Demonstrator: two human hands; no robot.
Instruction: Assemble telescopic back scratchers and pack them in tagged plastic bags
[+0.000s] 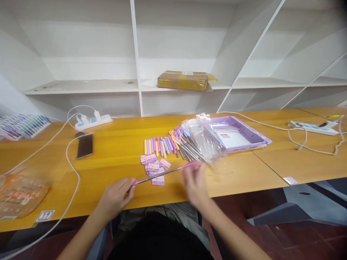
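Pink at both ends, a metal stick (162,174) crossed above the desk (114,151), the person's left hand (115,195) clamped on one tip and the right hand (196,187) at the other, its fingers too blurred for me to tell their grip. That one looked whole; past pink cards (153,167), loose coloured tubes (154,144) and metal rods (191,148) lay apparently unpaired, with plastic bags (208,144) and a purple tray (244,147) beside them.
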